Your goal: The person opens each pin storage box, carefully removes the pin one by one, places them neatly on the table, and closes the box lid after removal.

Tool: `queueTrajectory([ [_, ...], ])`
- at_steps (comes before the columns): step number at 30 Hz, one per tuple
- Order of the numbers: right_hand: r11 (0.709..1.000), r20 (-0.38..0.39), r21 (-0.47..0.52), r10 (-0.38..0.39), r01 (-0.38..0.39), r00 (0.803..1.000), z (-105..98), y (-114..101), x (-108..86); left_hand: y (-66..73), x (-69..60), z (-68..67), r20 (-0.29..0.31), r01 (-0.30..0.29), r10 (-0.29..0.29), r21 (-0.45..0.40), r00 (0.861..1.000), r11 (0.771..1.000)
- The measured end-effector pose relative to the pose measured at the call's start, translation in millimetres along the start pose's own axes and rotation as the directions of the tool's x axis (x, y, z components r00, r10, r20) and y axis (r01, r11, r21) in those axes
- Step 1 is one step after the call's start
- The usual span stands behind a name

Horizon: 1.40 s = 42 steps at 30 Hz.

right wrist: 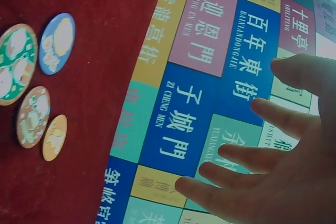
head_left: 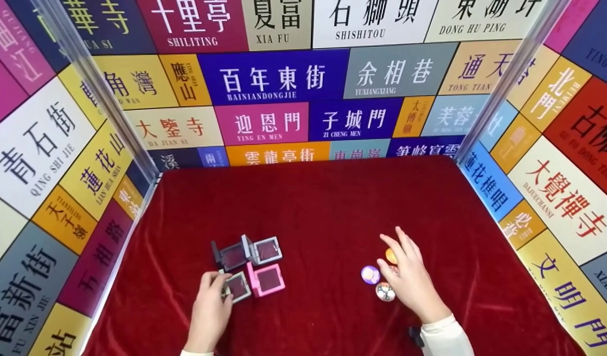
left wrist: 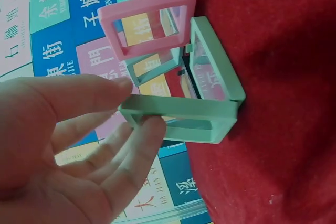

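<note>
My left hand (head_left: pixel 210 302) pinches the raised panel of a hinged green display frame (left wrist: pixel 184 106) between thumb and fingertips. The frame's other panel lies on the cloth. Close by stand a pink frame (head_left: pixel 269 280), a grey frame (head_left: pixel 268 250) and a black frame (head_left: pixel 232 255), each hinged open with a see-through window. My right hand (head_left: pixel 411 278) hovers over several round badges with its fingers spread, holding nothing. They are a purple-blue badge (head_left: pixel 370 275), a green patterned badge (right wrist: pixel 18 64), a reddish-brown badge (right wrist: pixel 33 117) and an orange badge (right wrist: pixel 54 138).
Dark red velvet cloth (head_left: pixel 323 207) covers the table, with slight wrinkles. Panels printed with place names (head_left: pixel 274 76) wall the back and both sides. Clear corner posts (head_left: pixel 501 79) stand where the walls meet.
</note>
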State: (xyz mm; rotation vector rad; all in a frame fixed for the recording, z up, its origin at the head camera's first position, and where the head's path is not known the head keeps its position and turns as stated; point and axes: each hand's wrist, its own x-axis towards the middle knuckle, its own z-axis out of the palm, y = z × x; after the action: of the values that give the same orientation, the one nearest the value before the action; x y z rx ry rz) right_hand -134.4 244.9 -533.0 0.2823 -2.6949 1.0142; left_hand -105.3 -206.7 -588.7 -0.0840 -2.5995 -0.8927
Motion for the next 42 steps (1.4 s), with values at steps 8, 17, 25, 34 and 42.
queueTrajectory([
  [8,0.999,-0.036,0.007,-0.049,0.049,0.998,3.9,4.1,-5.4,-6.0,1.2,10.5,-0.013,-0.071,0.07,-0.044,0.997,0.997],
  [17,0.997,-0.03,0.028,-0.072,0.072,0.997,16.6,9.3,-9.5,-14.5,-0.8,16.2,0.047,-0.067,0.07,-0.069,0.996,0.995],
  [25,0.95,0.018,0.083,-0.302,0.3,0.953,55.6,-19.8,13.4,-23.3,4.0,27.3,0.093,-0.115,0.118,-0.033,0.989,0.993],
  [34,0.752,0.1,0.128,-0.659,0.647,0.746,131.7,-98.6,49.9,-26.4,3.5,35.3,0.105,-0.144,0.143,0.007,0.984,0.989],
  [42,0.628,0.267,-0.021,-0.746,0.778,0.61,178.9,-130.3,75.3,-27.9,8.3,38.4,0.1,-0.216,0.21,0.059,0.973,0.975],
])
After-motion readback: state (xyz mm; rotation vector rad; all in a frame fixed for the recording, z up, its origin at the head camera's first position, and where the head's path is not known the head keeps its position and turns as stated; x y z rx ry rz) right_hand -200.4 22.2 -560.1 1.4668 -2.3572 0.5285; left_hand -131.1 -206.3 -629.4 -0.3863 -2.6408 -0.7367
